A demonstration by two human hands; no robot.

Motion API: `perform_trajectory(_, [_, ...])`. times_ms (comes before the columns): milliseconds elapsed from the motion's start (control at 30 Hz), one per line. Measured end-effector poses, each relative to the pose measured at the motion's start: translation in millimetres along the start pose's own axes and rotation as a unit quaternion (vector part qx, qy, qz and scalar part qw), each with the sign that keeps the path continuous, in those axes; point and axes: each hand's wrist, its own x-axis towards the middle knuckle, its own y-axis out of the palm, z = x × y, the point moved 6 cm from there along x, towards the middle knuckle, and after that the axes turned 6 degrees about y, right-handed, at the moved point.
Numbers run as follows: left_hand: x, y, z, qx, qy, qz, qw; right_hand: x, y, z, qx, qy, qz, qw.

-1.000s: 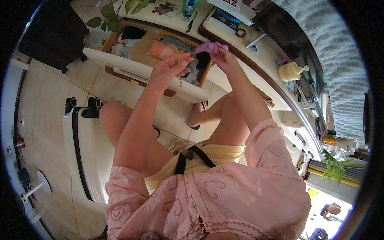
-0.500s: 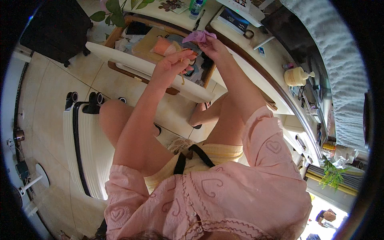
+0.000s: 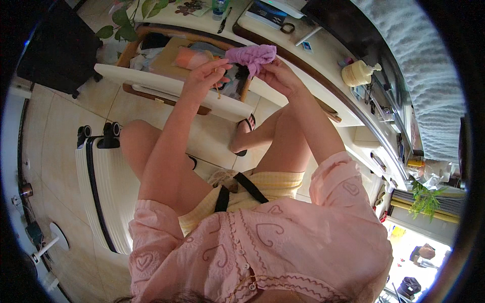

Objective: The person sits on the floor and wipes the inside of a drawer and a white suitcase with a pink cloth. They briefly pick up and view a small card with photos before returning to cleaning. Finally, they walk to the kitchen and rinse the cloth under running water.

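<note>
At the open drawer (image 3: pixel 131 77), your right hand (image 3: pixel 280 77) pinches purple cloth (image 3: pixel 255 56), your left hand (image 3: pixel 204 78) a thin cord (image 3: pixel 218 92), with a suitcase (image 3: pixel 113 197) near left, bottle (image 3: pixel 357 74) far right.

The soft knitted cloth (image 3: pixel 255 54) is lilac purple, and the thin cord (image 3: pixel 218 92) is yellowish tan. Pale pink covers the embroidered cotton shirt (image 3: pixel 313 227), patterned with darker pink hearts, scrolls and wavy lines. The shorts (image 3: pixel 278 183) are checked in pale yellow and white, the flat straps (image 3: pixel 251 188) plain black. The ribbed hard-shell suitcase (image 3: pixel 118 197) is cream with a black stripe. Pale cream colours the brown-edged bench (image 3: pixel 316 73), cream yellow the round pump bottle (image 3: pixel 356 74); the rippled fabric (image 3: pixel 404 55) is grey-blue.
</note>
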Motion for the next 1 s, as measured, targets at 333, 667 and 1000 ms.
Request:
perform_trajectory(333, [-6.5, -3.2, -4.5, 0.023, -0.025, -0.006, 0.999, -5.2, -88.9, -0.4, 0.105, -0.003, -0.203, 0.974])
perform_trajectory(667, [-17.0, -7.8, -26.5, 0.009, -0.013, -0.022, 1.000, 98.3, -60.5, -25.0, 0.145, 0.075, -0.206, 0.965])
perform_trajectory(1000, [-35.3, -55.1, -46.7, -0.030, 0.050, -0.103, 0.993, 31.4, 87.8, -54.1, 0.064, 0.114, 0.096, 0.987])
